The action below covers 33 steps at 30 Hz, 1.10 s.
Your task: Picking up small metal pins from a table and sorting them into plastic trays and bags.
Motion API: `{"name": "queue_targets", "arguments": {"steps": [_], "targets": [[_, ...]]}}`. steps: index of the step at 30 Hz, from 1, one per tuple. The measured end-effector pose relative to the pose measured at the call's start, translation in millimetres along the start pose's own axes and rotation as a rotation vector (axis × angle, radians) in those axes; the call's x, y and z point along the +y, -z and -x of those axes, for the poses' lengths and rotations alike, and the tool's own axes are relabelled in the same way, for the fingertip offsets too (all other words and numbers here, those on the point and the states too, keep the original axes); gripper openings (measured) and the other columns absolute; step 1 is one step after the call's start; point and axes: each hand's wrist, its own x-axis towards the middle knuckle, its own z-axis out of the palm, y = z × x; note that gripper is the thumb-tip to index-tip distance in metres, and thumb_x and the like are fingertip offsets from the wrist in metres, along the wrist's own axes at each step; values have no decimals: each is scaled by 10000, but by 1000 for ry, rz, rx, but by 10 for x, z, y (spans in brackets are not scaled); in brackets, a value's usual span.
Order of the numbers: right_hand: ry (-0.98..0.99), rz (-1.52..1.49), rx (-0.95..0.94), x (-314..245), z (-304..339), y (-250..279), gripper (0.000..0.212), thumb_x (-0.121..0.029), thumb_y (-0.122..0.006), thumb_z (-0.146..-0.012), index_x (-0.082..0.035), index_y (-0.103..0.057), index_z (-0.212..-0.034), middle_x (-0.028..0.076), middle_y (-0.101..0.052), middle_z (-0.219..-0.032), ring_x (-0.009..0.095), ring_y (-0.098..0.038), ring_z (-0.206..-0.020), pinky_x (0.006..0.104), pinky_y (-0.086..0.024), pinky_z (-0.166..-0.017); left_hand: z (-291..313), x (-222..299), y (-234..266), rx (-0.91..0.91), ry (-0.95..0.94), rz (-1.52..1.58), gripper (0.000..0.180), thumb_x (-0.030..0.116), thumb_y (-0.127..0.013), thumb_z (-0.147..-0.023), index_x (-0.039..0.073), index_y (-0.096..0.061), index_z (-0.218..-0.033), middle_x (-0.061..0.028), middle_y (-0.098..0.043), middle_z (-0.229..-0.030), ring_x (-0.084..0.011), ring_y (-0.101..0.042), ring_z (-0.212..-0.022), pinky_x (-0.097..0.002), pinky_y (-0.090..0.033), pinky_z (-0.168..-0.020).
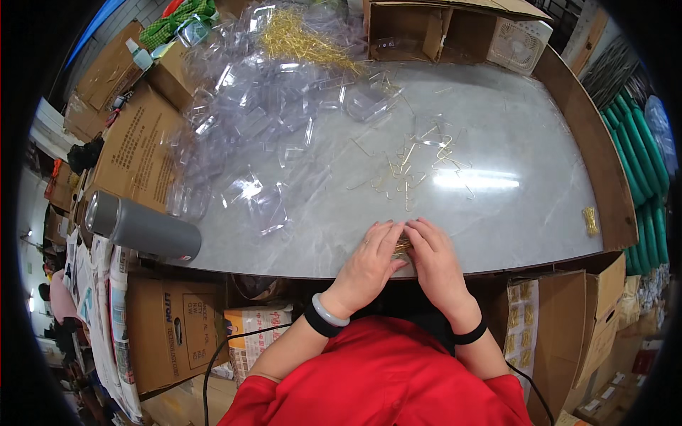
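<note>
At the front edge of the grey table (526,128), my left hand (364,264) and my right hand (437,266) are closed around a small bunch of gold wire hooks (403,246). The fingertips of both hands nearly meet over it and hide most of the bunch. Just beyond my fingers, several loose gold hooks (406,167) lie scattered on the tabletop. A compact gold bundle (590,221) rests near the table's right edge, away from my hands.
Clear plastic cases (263,106) cover the table's left half, topped at the back by a heap of gold wire (302,41). A grey bottle (153,231) lies at the left edge. Cardboard compartments (405,32) and a white fan (518,44) stand behind; a cardboard wall (593,153) borders the right.
</note>
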Motion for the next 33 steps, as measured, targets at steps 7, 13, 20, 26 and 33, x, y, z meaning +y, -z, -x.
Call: {"name": "queue_targets", "arguments": {"steps": [7,13,20,26,33], "targets": [[39,-147,-14,39,-15,99,480,-35,-680,-882,-14,-562,-1347,167,-567,-1388,380,-520,-1308,476,-425,-1097,-4,-55,45,-59,-23,51,720,6,-684,-879,-12,-344,-1513,-256,-471,-1401,-437,-475,-1312,-473,-406,-1130],[105,121,-88,-58,-21,-5,491,-52,-631,-880,-1,-543,-1361,162,-559,-1390,339,-510,-1340,476,-388,-1154,-10,-69,75,-119,30,202,740,-68,-583,-901,-19,-256,-1563,-270,-388,-1495,-445,-425,-1370,-437,-390,-1147],[73,111,-70,-95,-15,-32,476,-57,-621,-878,2,-554,-1346,156,-554,-1396,329,-506,-1347,465,-389,-1155,18,-57,224,-130,74,208,741,-28,-602,-909,-42,-245,-1558,-285,-333,-1545,-446,-394,-1404,-440,-381,-1150],[107,102,-51,-127,-31,-62,467,-39,-625,-857,9,-572,-1318,155,-551,-1409,345,-509,-1345,466,-393,-1151,329,8,243,-16,175,-219,713,98,-676,-908,-76,-335,-1510,-283,-353,-1545,-462,-319,-1450,-501,-303,-1186],[99,57,-36,-128,-29,-117,432,-9,-592,-850,7,-598,-1282,150,-584,-1359,353,-520,-1333,488,-419,-1129,266,243,67,-113,245,-608,810,408,-636,-927,-161,-384,-1444,-340,-332,-1545,-470,-281,-1475,-661,-187,-1178]]}}
